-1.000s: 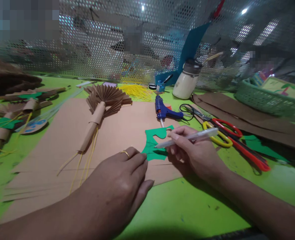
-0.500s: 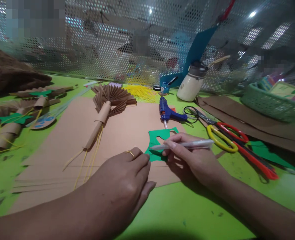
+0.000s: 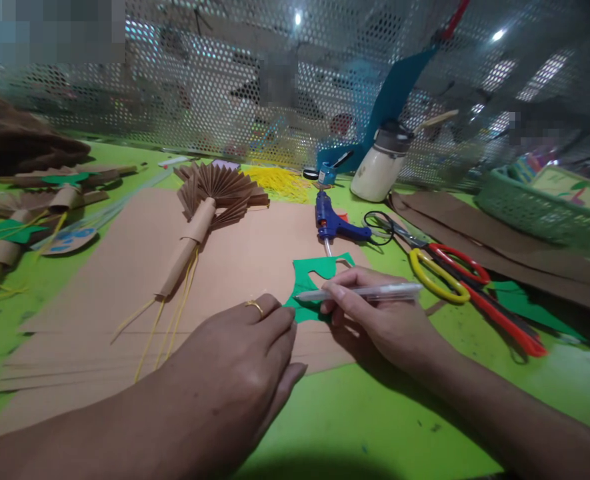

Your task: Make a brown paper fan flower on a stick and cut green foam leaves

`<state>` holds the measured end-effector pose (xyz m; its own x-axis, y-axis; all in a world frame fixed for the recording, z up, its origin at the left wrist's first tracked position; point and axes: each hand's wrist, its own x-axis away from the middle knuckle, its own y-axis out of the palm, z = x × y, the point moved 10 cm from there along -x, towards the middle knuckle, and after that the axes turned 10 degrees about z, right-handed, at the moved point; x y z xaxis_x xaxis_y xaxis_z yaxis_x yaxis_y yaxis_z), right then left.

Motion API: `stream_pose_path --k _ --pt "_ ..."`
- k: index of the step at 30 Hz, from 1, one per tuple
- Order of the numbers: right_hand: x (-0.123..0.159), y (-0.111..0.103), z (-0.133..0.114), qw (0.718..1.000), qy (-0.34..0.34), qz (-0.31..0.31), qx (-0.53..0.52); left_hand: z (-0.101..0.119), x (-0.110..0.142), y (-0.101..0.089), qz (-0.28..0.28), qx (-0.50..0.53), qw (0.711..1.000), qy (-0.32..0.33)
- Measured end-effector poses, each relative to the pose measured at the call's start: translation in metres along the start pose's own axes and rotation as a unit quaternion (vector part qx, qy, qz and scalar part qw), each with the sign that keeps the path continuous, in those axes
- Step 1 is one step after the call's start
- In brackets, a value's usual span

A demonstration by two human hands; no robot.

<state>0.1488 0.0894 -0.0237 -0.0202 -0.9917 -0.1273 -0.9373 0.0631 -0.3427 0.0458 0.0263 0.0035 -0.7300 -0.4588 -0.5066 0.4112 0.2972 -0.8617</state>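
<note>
Between the thumb and fingers of my right hand (image 3: 389,327) is a pen (image 3: 389,291), closed in a writing grip. Its tip touches the left part of a piece of green paper (image 3: 302,280) with curved cutouts. My left hand (image 3: 245,360), wearing a ring, rests palm down with fingers stretched out, its fingertips at the green paper's left edge. Brown paper sheets (image 3: 255,247) lie beneath the green piece. On them, left of the hands, lies a doll-like figure (image 3: 202,223) of rolled and pleated brown paper with yellow strings.
Beyond the green paper lies a blue glue gun (image 3: 342,230). Scissors with red and yellow handles (image 3: 507,320) are at right, near a green basket (image 3: 525,207). A pale bottle (image 3: 379,173) and yellow strands (image 3: 275,181) stand farther back. More paper figures (image 3: 9,231) lie left.
The view has shifted slightly, so most things appear a little farther left. The pen stays in my right hand and my left hand keeps its place by the green paper.
</note>
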Motion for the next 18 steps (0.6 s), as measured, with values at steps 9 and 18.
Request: stream_pose_path --k 9,18 --pt "0.010 -0.005 0.016 0.995 0.081 -0.001 -0.066 0.001 -0.001 0.001 -0.018 -0.002 1.000 0.000" --pt "0.011 -0.020 0.026 0.990 0.124 0.032 -0.065 0.000 -0.001 -0.002 0.015 -0.008 1.000 0.011"
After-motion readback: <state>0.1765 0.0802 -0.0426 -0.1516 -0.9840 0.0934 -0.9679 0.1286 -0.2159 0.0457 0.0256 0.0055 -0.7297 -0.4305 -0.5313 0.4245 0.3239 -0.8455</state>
